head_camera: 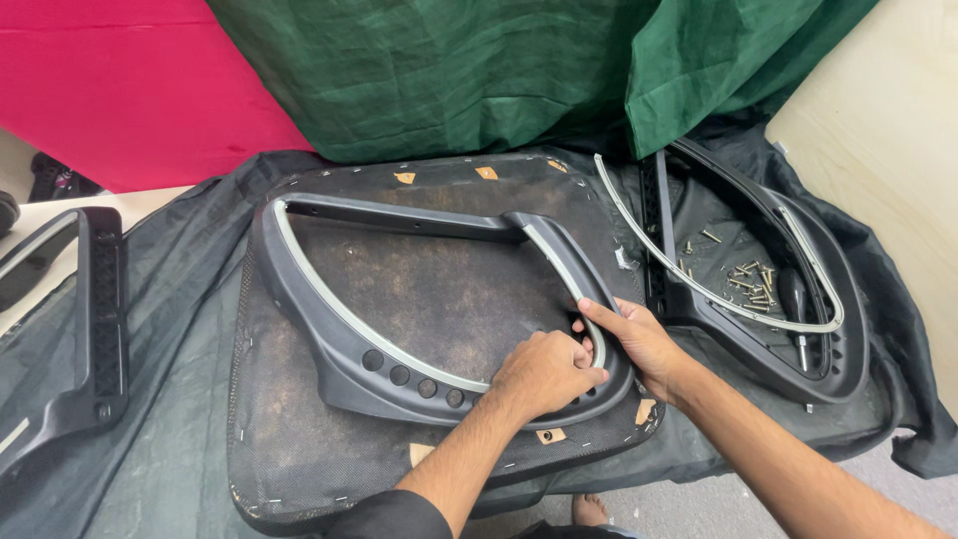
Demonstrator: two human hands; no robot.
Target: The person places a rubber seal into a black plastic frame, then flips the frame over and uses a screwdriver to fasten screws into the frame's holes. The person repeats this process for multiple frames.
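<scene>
A dark grey plastic frame (299, 289) with a pale grey inner trim strip (329, 299) lies on a brown mesh-covered panel (439, 299). My left hand (544, 371) presses down on the frame's lower right corner, fingers curled over the trim strip. My right hand (639, 339) grips the same corner from the outside, thumb along the frame's edge. A row of round holes (414, 381) runs along the frame's lower rail, just left of my left hand.
A second dark frame (818, 359) lies to the right, holding several loose screws (748, 279), a screwdriver (798, 309) and a loose pale trim strip (679, 269). Another black part (95, 319) lies at the left. Green (449, 70) and pink (130, 90) cloths lie behind.
</scene>
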